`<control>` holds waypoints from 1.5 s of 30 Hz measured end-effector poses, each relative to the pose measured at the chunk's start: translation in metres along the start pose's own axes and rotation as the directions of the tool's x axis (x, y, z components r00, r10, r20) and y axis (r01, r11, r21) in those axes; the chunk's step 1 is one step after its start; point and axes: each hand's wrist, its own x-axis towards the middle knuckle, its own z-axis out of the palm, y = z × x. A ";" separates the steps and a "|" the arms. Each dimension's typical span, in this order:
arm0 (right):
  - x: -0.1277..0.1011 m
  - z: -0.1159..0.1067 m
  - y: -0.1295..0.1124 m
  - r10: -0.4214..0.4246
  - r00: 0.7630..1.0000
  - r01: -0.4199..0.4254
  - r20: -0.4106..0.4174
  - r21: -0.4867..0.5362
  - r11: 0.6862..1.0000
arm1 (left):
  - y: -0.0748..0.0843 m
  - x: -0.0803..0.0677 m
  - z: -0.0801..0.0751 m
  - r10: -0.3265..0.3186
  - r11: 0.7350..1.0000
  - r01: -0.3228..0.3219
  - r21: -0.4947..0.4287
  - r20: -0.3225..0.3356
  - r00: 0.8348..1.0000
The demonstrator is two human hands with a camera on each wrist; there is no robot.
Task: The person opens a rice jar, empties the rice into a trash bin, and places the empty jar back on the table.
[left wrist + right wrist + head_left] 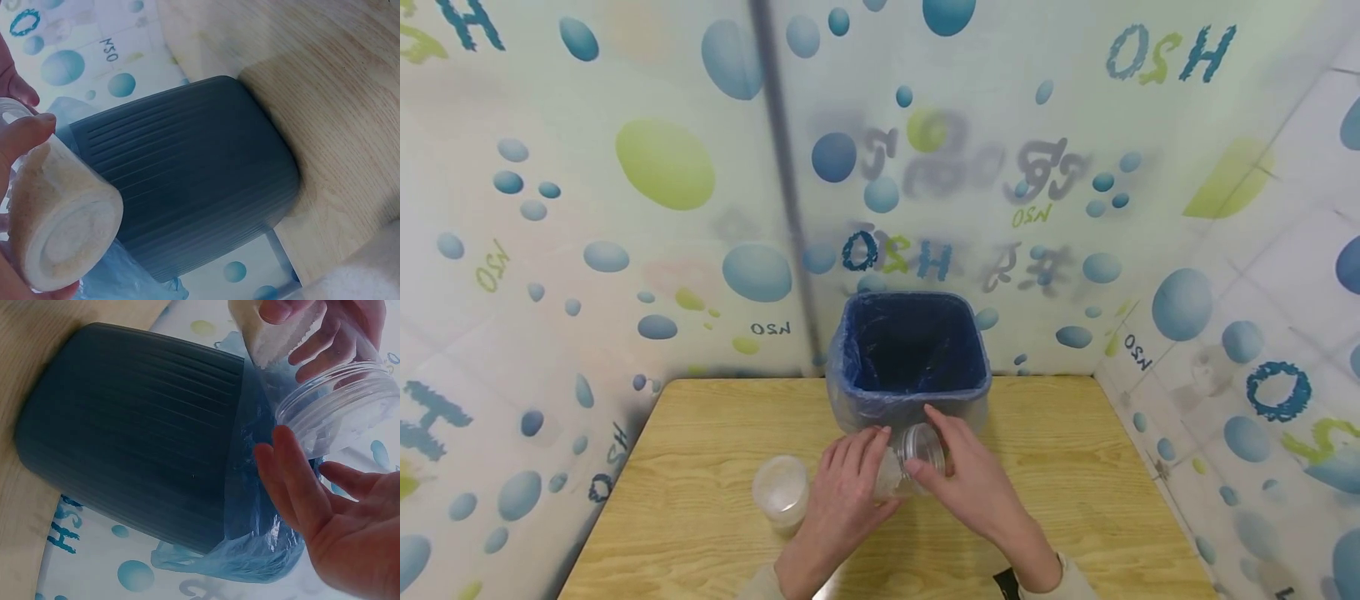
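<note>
In the head view my left hand (pixel 847 482) grips a clear plastic jar (pixel 891 473), tilted onto its side in front of the bin. Pale, grainy contents show through its wall in the left wrist view, where the jar's base (pixel 78 240) faces the camera. My right hand (pixel 968 477) is at the jar's ribbed, transparent top end (pixel 928 446). Its fingers (pixel 297 481) are extended and spread beside that end in the right wrist view. Whether a lid covers the mouth is hard to tell. Left of my left hand, a second clear round container (pixel 781 490) stands on the table.
A dark bin (pixel 912 400) lined with a blue plastic bag (pixel 262 519) stands at the table's back edge, just beyond my hands. Behind and beside the wooden table (pixel 715 433) is a patterned curtain (pixel 700 250). A small black object (pixel 1006 583) lies by my right wrist.
</note>
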 end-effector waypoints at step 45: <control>-0.005 -0.015 0.027 -0.325 0.945 0.322 -0.029 0.235 0.917 | -0.007 0.000 -0.002 -0.069 0.990 0.062 -0.129 -0.053 0.996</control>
